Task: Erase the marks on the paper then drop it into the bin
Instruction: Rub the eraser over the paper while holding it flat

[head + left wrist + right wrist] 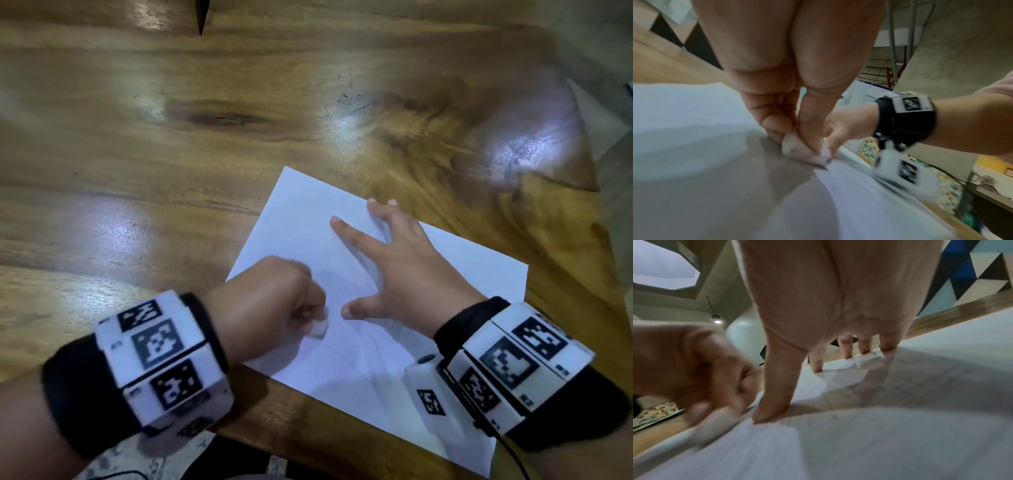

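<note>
A white sheet of paper point(298, 219) lies at an angle on the wooden table point(171, 154), near its front edge. My left hand point(274, 305) pinches a small white eraser point(318, 329) and holds it against the paper point(684, 121); in the left wrist view the eraser point(797, 150) shows dark smudges under the fingertips. My right hand point(394, 267) lies spread flat on the sheet, fingers straight, thumb close to the eraser. Faint pencil lines show on the paper point(920, 402) in the right wrist view, beside the pressing thumb point(777, 394). No bin is in view.
Bare wood stretches to the left and far side of the paper. The table's right corner point(582, 154) lies just beyond the sheet. A dark pointed object point(202, 13) pokes in at the top edge. Patterned floor shows below the front edge.
</note>
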